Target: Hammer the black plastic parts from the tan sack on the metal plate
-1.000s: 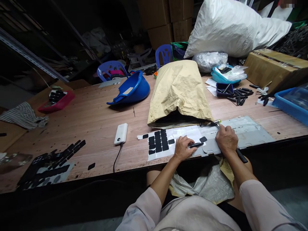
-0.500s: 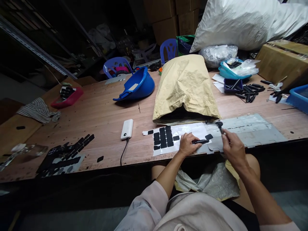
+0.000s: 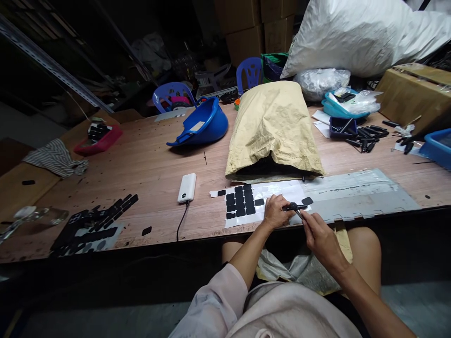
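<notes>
Near the table's front edge, my left hand point(image 3: 276, 213) is closed on one end of a slim black stick-like piece point(image 3: 303, 207), over a white sheet. My right hand point(image 3: 320, 238) grips a short tool with a round black head point(image 3: 293, 206), and its shaft points up and left from my fingers. That head lies over the black piece, close to my left fingertips; whether they touch I cannot tell. Rows of black rounded stickers point(image 3: 240, 202) cover the left part of the white sheet point(image 3: 262, 185). A single black sticker point(image 3: 307, 201) lies right of the hands.
A large tan sack point(image 3: 273, 126) lies open just beyond the sheet. A grey board point(image 3: 366, 192) spreads to the right. Further off are a blue basin point(image 3: 211, 124), a dark tray point(image 3: 342, 127) and loose black pieces point(image 3: 369, 136). A white power bank point(image 3: 187, 188) with a cable stands left.
My right hand has moved left and down, bringing the tool's round head from over the grey board onto the black piece. My left hand has stayed in place.
</notes>
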The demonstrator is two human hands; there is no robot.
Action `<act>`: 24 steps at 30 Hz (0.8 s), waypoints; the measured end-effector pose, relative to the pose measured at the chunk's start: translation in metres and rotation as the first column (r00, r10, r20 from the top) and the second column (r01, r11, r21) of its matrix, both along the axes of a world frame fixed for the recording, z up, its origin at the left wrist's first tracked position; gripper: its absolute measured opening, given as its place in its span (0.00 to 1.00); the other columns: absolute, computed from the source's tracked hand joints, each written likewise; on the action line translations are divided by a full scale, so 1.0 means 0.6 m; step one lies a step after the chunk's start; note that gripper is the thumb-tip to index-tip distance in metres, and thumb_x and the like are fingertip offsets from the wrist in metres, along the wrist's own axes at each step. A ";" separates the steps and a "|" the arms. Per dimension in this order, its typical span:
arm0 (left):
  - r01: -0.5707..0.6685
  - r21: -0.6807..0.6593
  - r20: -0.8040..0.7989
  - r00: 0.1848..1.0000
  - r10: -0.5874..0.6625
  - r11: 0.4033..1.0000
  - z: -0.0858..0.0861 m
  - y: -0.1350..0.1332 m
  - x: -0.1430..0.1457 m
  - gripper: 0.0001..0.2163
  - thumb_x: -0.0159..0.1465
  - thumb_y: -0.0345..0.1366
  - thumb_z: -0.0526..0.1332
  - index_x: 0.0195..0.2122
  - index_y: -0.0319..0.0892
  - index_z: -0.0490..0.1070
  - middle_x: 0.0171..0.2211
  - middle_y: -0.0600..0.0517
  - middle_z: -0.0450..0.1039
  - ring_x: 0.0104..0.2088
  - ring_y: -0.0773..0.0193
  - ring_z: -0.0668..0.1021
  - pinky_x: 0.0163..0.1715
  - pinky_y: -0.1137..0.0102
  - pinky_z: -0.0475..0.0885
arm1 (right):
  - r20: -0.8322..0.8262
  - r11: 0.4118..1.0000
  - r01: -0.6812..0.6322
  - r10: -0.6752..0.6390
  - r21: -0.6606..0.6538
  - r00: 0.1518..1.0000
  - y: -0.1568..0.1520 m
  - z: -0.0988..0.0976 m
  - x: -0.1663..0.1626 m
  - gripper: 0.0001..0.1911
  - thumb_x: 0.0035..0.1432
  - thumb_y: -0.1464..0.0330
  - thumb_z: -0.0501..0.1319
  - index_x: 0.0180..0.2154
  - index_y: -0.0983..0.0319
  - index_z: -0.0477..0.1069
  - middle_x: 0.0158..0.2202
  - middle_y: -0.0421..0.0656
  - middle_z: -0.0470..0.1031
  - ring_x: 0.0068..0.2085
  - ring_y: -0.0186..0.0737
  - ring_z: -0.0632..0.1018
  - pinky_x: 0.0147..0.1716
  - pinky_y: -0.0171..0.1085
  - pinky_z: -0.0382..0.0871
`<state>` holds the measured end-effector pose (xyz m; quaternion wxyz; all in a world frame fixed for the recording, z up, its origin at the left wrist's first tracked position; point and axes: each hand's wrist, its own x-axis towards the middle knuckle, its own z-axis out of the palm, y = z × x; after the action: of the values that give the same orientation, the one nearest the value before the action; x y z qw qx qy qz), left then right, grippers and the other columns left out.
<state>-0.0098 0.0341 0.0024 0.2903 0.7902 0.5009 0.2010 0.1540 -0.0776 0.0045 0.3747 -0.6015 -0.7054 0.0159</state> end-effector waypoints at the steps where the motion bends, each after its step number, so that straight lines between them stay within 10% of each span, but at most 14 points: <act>1: -0.005 -0.004 0.006 1.000 0.005 1.000 0.000 0.000 0.001 0.05 0.62 0.38 0.77 0.39 0.51 0.86 0.39 0.51 0.80 0.47 0.53 0.76 0.54 0.59 0.69 | 0.016 1.000 0.000 0.001 -0.015 1.000 0.000 0.000 0.001 0.18 0.77 0.65 0.53 0.58 0.59 0.78 0.37 0.45 0.79 0.35 0.40 0.81 0.34 0.36 0.75; 17: -0.001 0.013 0.043 0.999 0.000 1.000 -0.005 0.000 0.000 0.07 0.59 0.38 0.78 0.38 0.49 0.86 0.38 0.52 0.81 0.46 0.54 0.78 0.54 0.58 0.70 | -0.065 0.986 0.164 -0.163 0.009 0.985 0.010 0.019 0.045 0.19 0.76 0.63 0.53 0.58 0.57 0.78 0.41 0.46 0.80 0.42 0.43 0.81 0.43 0.40 0.75; 24: -0.001 0.030 0.018 1.000 0.001 1.000 -0.001 -0.002 0.003 0.07 0.58 0.36 0.78 0.38 0.49 0.85 0.39 0.52 0.81 0.46 0.53 0.78 0.53 0.59 0.71 | 0.246 0.789 0.589 -0.545 -0.174 0.802 0.095 0.032 0.156 0.19 0.72 0.64 0.57 0.57 0.58 0.81 0.44 0.49 0.78 0.37 0.41 0.73 0.32 0.39 0.57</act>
<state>-0.0082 0.0328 0.0019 0.2826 0.7925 0.4956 0.2157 0.2477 -0.0203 0.0237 0.2197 -0.8257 -0.5153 -0.0670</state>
